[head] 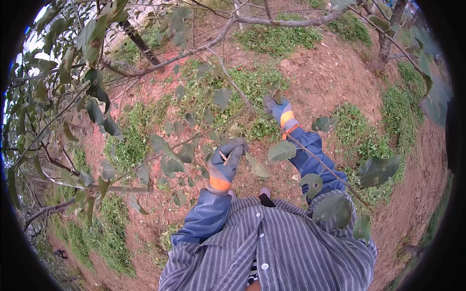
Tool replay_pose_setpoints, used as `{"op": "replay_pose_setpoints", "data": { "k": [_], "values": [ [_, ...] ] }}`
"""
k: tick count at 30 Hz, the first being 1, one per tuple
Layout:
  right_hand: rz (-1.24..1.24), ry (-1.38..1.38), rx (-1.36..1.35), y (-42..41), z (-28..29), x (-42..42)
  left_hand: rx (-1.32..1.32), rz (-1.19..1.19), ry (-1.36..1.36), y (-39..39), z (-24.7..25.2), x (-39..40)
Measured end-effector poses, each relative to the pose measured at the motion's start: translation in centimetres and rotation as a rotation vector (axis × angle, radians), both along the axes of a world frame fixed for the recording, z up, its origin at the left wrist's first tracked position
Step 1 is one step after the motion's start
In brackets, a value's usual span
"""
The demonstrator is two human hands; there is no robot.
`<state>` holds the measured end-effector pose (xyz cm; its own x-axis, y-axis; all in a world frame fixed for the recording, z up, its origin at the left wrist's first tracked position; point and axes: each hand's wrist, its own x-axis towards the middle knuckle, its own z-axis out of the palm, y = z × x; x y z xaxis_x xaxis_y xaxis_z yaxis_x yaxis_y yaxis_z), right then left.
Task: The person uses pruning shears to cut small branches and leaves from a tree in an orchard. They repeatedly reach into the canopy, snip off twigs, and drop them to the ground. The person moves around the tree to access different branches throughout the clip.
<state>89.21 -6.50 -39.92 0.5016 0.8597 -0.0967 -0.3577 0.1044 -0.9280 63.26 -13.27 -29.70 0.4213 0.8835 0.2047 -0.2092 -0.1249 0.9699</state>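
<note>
My left hand (227, 160), in a grey glove with an orange cuff band, is closed with its fingertips together. A short pale twig-like piece (226, 158) shows in its grip. A yellowing leaf (256, 165) hangs right beside its fingertips; whether they pinch its stem is unclear. Farther out, my right hand (279, 111), gloved alike, has curled fingers next to a thin leafy branch (267, 120). A brownish-green leaf (278, 94) appears at those fingers, but I cannot tell if it is held. Blue sleeve covers reach up both forearms.
A thicker bare branch (291, 22) arches across the top. Dense leafy twigs (96, 87) crowd the left side, and a cut-looking branch stub (123, 189) juts in below them. Tree trunks (387, 43) rise beyond. Green weeds (280, 38) grow in patches on reddish soil (320, 69).
</note>
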Motion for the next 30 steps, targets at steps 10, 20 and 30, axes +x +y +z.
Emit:
{"op": "replay_pose_setpoints", "data": {
  "k": [10, 20, 30],
  "values": [
    [-0.110, -0.117, -0.197, -11.0, -13.4, -0.9, -0.074, -0.034, -0.033, 0.2, 0.4, 0.5],
    [0.179, -0.649, -0.567, -9.7, -6.3, -3.0, 0.130, -0.060, 0.123, 0.1, 0.5, 1.9],
    [-0.285, -0.856, -0.390, -8.7, -4.9, 1.4, 0.187, -0.096, 0.152, 0.5, 0.7, 1.0]
  ]
}}
